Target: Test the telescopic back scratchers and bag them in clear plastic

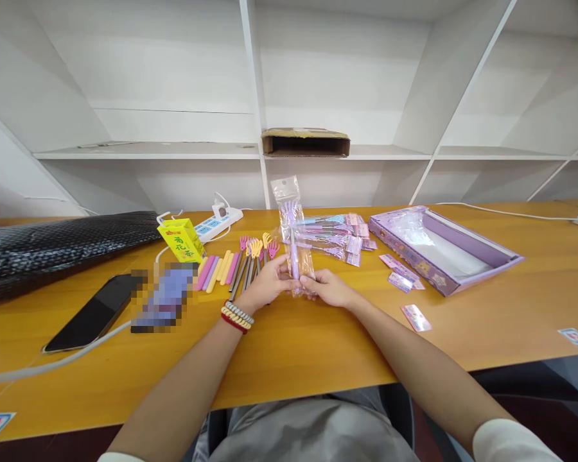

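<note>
Both hands hold a clear plastic bag [286, 190] upright over the table, with a purple back scratcher [293, 251] inside, claw end up. My left hand [270, 280] pinches the lower left edge of the bag. At the lower right edge, my right hand [328, 287] grips it between thumb and fingers. Left of my left hand lie several back scratcher heads on metal rods [248, 258], pink and yellow. Loose coloured handles [218, 272] in yellow, pink and purple lie beside them. Behind my right hand is a pile of bagged back scratchers [334, 234] with printed cards.
Several small printed cards [417, 317] lie at right, before an open purple box [462, 285]. At left are a black phone [94, 313], a pixelated item [166, 298], a white cable [77, 354], a yellow drink carton [180, 240] and a power strip [219, 223]. White shelves hold a cardboard box [306, 133].
</note>
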A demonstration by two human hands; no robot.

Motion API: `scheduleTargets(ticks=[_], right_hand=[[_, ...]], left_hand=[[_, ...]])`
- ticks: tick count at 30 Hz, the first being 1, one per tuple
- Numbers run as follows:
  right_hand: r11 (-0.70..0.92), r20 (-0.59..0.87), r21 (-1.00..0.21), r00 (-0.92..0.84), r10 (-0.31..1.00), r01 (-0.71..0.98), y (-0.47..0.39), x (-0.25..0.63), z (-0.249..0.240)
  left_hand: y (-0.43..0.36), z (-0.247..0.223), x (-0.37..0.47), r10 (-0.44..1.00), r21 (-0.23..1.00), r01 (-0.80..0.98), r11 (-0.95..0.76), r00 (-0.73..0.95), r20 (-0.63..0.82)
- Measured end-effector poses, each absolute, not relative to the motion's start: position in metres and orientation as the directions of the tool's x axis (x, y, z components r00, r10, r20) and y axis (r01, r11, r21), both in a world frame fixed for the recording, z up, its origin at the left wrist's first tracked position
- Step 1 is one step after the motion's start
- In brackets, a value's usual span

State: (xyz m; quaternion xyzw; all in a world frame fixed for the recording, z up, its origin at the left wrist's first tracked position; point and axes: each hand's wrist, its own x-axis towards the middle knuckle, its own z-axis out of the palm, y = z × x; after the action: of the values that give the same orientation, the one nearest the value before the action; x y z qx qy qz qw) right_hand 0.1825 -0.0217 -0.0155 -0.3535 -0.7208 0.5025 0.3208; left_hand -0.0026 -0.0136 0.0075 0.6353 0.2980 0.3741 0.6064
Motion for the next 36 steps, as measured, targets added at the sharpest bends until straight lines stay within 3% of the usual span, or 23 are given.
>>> scheduleTargets(ticks=[8,26,36], right_hand=[[0.234,0.122,-0.962,-0.546,0.829,0.141,-0.021,0.183,-0.020],[0.393,0.218,-0.871,-0.486,0.846,0.294,-0.021,0.186,-0.019],[0.382,0.182,-0.864,-0.503,0.845,0.329,-0.026,0.185,-0.009]], left_hand=[[-0.012,0.003,0.000,0.835,0.994,-0.057,-0.097,0.539,0.113],[-0.018,0.008,0.004,0.856,0.993,-0.059,-0.104,0.503,0.120],[-0.020,0.008,0.007,0.887,0.996,-0.069,-0.059,0.454,0.084]])
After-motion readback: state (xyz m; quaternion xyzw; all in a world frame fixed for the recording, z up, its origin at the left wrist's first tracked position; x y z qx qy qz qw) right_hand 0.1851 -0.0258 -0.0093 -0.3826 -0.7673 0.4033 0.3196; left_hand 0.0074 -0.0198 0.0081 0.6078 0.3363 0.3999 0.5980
